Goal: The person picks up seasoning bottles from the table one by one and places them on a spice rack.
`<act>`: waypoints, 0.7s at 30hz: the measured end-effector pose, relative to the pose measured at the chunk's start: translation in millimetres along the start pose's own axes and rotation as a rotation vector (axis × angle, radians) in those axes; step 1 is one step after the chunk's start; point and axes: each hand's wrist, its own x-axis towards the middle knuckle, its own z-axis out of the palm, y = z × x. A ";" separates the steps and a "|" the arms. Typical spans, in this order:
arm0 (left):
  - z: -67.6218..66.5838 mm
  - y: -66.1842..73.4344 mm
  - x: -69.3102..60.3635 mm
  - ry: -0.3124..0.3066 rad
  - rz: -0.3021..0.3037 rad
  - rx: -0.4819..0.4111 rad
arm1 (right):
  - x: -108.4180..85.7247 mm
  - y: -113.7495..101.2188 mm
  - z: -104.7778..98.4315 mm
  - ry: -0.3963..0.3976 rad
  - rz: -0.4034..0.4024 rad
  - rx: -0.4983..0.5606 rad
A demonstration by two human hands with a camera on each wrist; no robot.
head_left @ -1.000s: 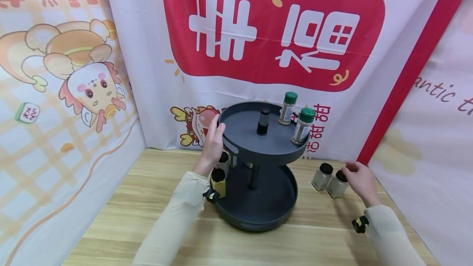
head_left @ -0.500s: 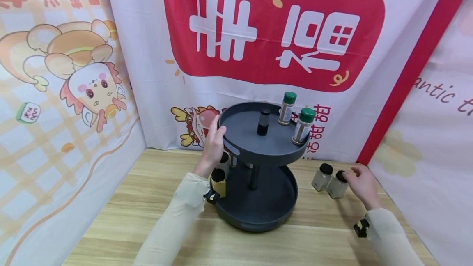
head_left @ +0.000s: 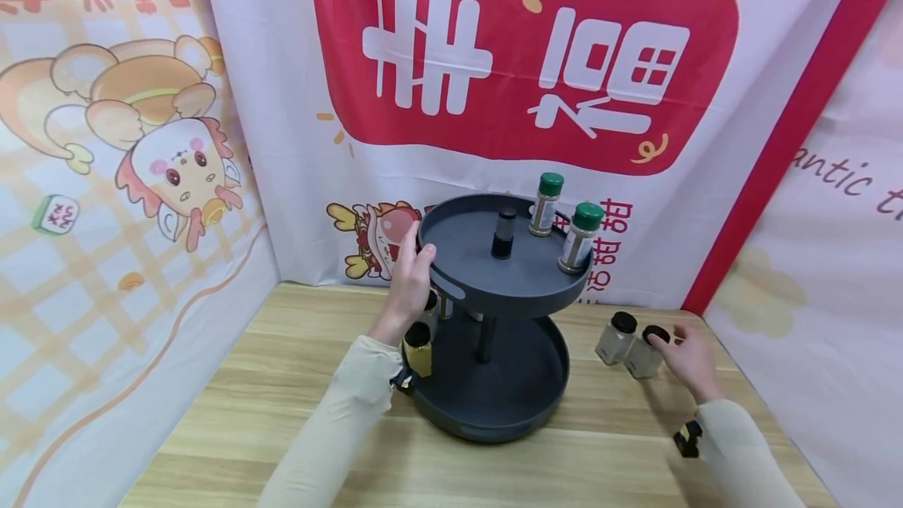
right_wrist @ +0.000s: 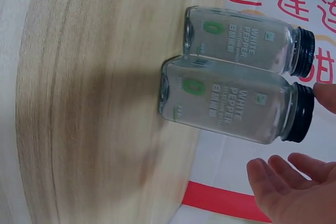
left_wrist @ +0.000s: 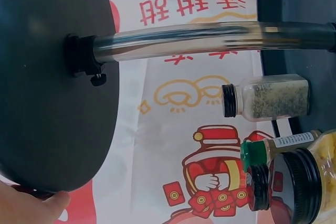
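Five black-capped jars (right_wrist: pixel 226 98), three green-capped jars (head_left: pixel 578 243), two trays (head_left: pixel 508 282).

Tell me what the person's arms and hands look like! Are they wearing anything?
Yes! The left sleeve is long, pale cream and wrinkled near the cuff, and the right sleeve matches it. A small black left wrist camera and right wrist camera sit by the cuffs. The left hand and right hand wear no gloves.

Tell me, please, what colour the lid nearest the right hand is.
The lid is black, clearest in the right wrist view.
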 end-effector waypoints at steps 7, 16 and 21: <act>3.1 0.2 -3.1 0.027 0.023 0.023 | -0.2 4.3 10.0 0.021 -0.024 -0.008; 5.8 1.3 -5.4 0.049 0.043 0.047 | 1.5 11.4 19.9 0.066 -0.040 0.026; 7.2 3.0 -7.0 0.057 0.043 0.050 | -0.4 11.8 24.3 0.097 -0.039 0.052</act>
